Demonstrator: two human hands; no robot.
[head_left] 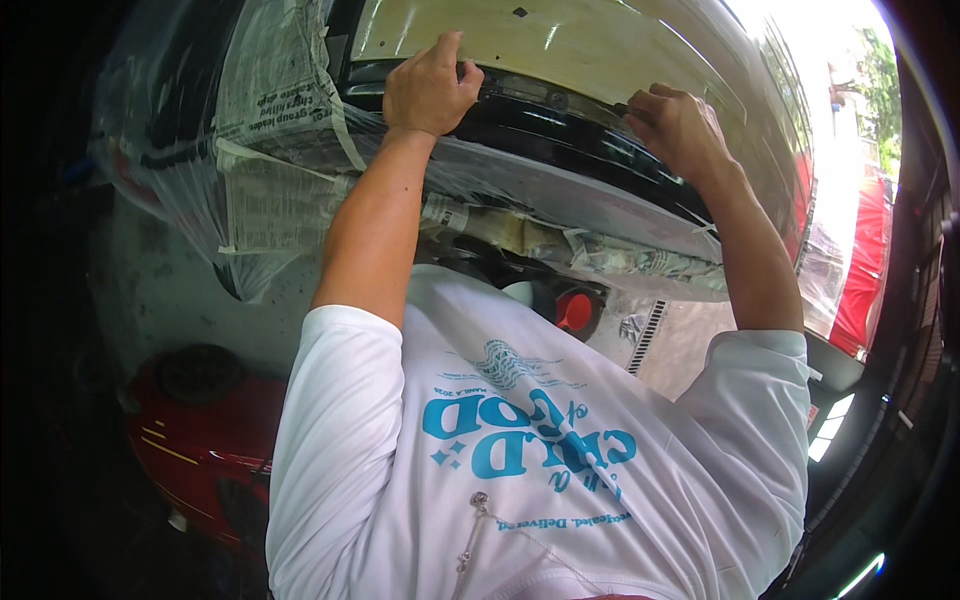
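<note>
Both of my arms reach forward to a car's body panel (590, 40), pale yellowish-green and shiny. Along its near edge runs a glossy black section (560, 130). My left hand (432, 88) is closed at the left part of this edge, its thumb side up and its fingers partly hidden. My right hand (678, 130) has its fingers curled at the right part, with a small dark piece at the fingertips. A narrow dark strip (540, 92) lies between the hands; whether they grip it I cannot tell.
Newspaper (270, 80) and clear plastic sheeting (180, 190) mask the car on the left; more masking paper hangs below the black section. A red car (200, 430) stands at the lower left. Below the panel are a round red object (574, 310) and a floor grate (648, 335).
</note>
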